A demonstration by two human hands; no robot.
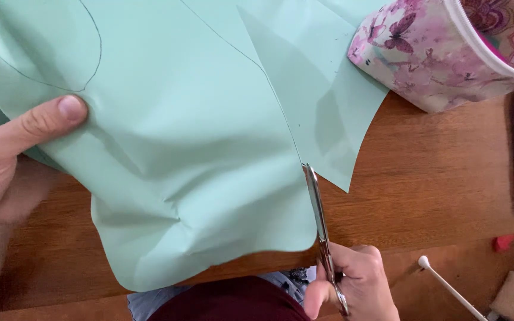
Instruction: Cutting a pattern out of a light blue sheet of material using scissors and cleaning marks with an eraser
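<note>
The left hand (7, 160) pinches the big, thin, mint-green sheet (179, 137) of soft craft material near its left edge, thumb pressed on top. The sheet lies partly over the brown wooden table (435, 178) and bends up in folds. It looks light and floppy, so it is best held close to the cut. The right hand (352, 285) is closed around the silver metal scissors (319, 220), whose blades sit in a cut along a pencil line. A flowery pink zip pouch (435, 53) rests nearby.
</note>
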